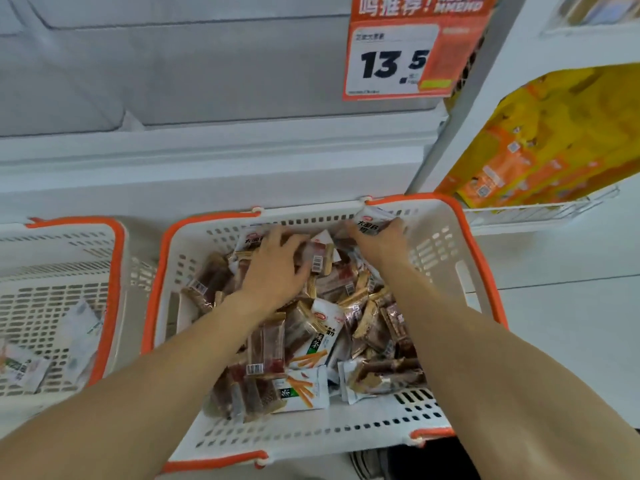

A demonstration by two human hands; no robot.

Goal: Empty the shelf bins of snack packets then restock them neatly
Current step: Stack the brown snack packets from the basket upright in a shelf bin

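Dozens of snack packets [304, 334] lie heaped in the white bin with the orange rim [485, 271], a loose jumble with long axes pointing every way, thickest from the centre toward 6 o'clock. Both hands work the far wall, near 12 o'clock of the bin. The left hand [277, 268] lies palm down on the pile, fingers spread and bent over a few packets at about 11 o'clock; whether it truly grips them or only presses I cannot tell. The right hand [379, 237] is at about 1 o'clock, its fingers curled round a white packet [372, 221] held up against the back wall, printed face toward the camera.

The bulk of the heap lies toward 6 o'clock from both hands, beneath the forearms, so either hand would draw back toward the body to reach it; the left is a little nearer.

At 9 o'clock stands a second bin [114, 271], holding only a few pale packets [81, 327]. Above hangs a price tag [394, 60], and at 2 o'clock yellow bags [554, 143] sit on a side shelf.
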